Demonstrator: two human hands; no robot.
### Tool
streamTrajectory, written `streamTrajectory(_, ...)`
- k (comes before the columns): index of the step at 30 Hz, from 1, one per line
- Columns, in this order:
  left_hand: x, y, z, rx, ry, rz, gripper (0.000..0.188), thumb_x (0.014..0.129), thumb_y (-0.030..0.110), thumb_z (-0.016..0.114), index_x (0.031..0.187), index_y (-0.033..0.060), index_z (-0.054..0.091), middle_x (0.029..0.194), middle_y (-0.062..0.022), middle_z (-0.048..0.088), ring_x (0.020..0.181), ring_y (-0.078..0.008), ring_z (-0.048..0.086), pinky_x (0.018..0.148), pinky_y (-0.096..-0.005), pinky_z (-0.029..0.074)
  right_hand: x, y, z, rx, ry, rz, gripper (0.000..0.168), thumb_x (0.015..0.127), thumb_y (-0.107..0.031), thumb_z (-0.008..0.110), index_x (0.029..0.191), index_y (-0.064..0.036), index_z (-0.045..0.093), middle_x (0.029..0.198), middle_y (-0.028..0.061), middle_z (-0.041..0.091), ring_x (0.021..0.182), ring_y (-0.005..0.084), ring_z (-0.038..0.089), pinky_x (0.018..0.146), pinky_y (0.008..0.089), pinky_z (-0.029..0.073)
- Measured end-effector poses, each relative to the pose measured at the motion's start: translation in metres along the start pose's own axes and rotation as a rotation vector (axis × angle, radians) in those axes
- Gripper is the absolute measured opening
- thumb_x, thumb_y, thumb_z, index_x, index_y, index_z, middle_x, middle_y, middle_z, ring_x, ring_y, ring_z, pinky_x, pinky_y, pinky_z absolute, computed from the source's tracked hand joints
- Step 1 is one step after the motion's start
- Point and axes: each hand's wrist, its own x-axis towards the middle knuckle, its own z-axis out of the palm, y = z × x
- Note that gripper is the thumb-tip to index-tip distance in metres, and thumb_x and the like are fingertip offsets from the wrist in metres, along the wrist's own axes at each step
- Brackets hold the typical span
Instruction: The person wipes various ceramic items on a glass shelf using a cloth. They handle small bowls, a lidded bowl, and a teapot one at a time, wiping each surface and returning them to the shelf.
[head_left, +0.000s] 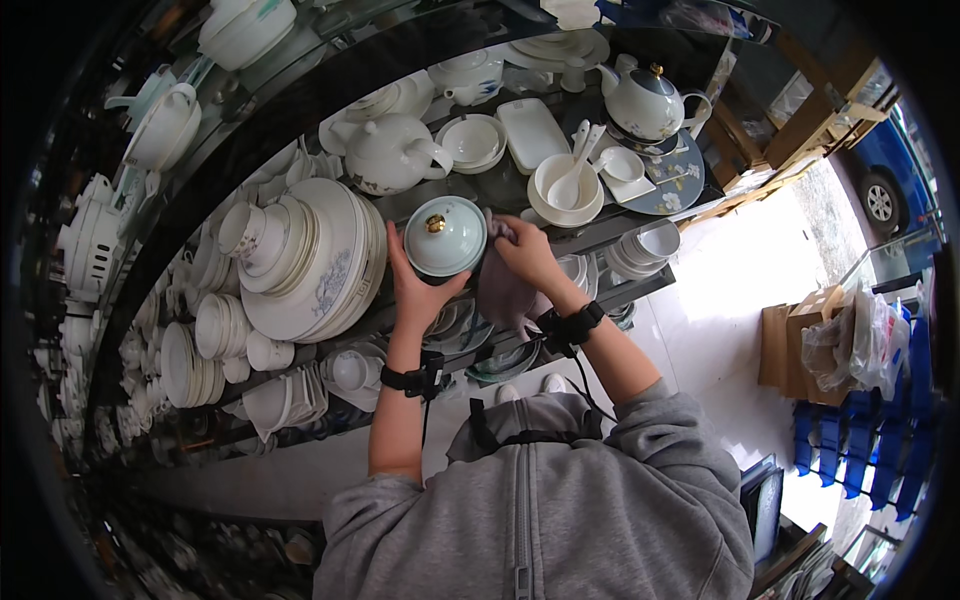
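Note:
A pale blue lidded ceramic bowl (445, 238) with a gold knob stands upright in front of me. My left hand (418, 289) grips it from the left and near sides, thumb and fingers spread around its wall. Bunched in my right hand (523, 250) is a mauve cloth (501, 289), which hangs down below the fingers. The top of the cloth lies against or very close to the bowl's right side. Beyond the bowl is a white teapot (390, 156); a stack of large white plates (307, 262) stands to its left. Whether the bowl's base rests on the shelf is hidden.
Right of the cloth, a white bowl (551, 196) holds spoons. A white rectangular dish (534, 135) and a floral teapot (645, 105) stand farther back. Stacked bowls (649, 247) sit on a lower shelf. Cardboard boxes (814, 315) and blue crates (862, 442) are at the right.

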Motion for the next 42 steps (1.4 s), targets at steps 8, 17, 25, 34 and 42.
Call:
streamTrajectory(8,-0.01,0.001,0.023,0.331,0.209,-0.063,0.123,0.065,0.025,0.089,0.15,0.0,0.004,0.147,-0.0231,0.026,0.133,-0.0324,0.036,0.11,-0.0423,0.031,0.006,-0.019,-0.002,0.173,0.07,-0.111,0.043,0.078,-0.017,0.058,0.12,-0.01,0.063,0.1,0.0229,0.067,0.096,0.0406,0.063,0.085,0.0443,0.051)
streamTrajectory(17,0.003,0.004,0.001,0.01,0.06,-0.01,0.126,0.061,0.036,0.09,0.149,-0.0024,0.009,0.146,-0.0285,0.028,0.134,-0.041,0.033,0.109,-0.0481,0.031,0.001,-0.011,-0.004,0.092,0.039,-0.07,0.044,0.078,-0.016,0.058,0.122,-0.01,0.062,0.102,0.0225,0.067,0.097,0.0402,0.063,0.086,0.044,0.051)
streamTrajectory(25,0.01,0.015,0.014,0.378,0.076,0.088,0.131,0.055,0.036,0.092,0.149,-0.0003,0.009,0.141,-0.0296,0.034,0.129,-0.0462,0.036,0.105,-0.0514,0.034,-0.002,0.003,-0.002,-0.089,-0.051,0.056,0.042,0.079,-0.016,0.058,0.12,-0.01,0.063,0.102,0.021,0.067,0.097,0.0376,0.065,0.085,0.0425,0.051)
streamTrajectory(34,0.002,0.025,0.009,0.487,0.138,0.203,0.132,0.052,0.036,0.093,0.149,-0.0009,0.011,0.139,-0.0282,0.034,0.125,-0.0452,0.038,0.102,-0.0525,0.036,0.004,-0.01,-0.004,0.103,0.023,-0.034,0.04,0.079,-0.015,0.057,0.119,-0.009,0.064,0.1,0.0207,0.068,0.094,0.0365,0.066,0.085,0.0401,0.051)
streamTrajectory(42,0.005,-0.002,0.002,0.195,0.065,0.096,0.133,0.053,0.034,0.094,0.149,-0.0006,0.009,0.139,-0.0275,0.031,0.127,-0.0438,0.035,0.104,-0.0503,0.034,0.005,-0.014,-0.009,0.112,0.008,-0.06,0.041,0.079,-0.017,0.057,0.119,-0.01,0.064,0.101,0.0213,0.067,0.096,0.0381,0.065,0.086,0.0422,0.051)
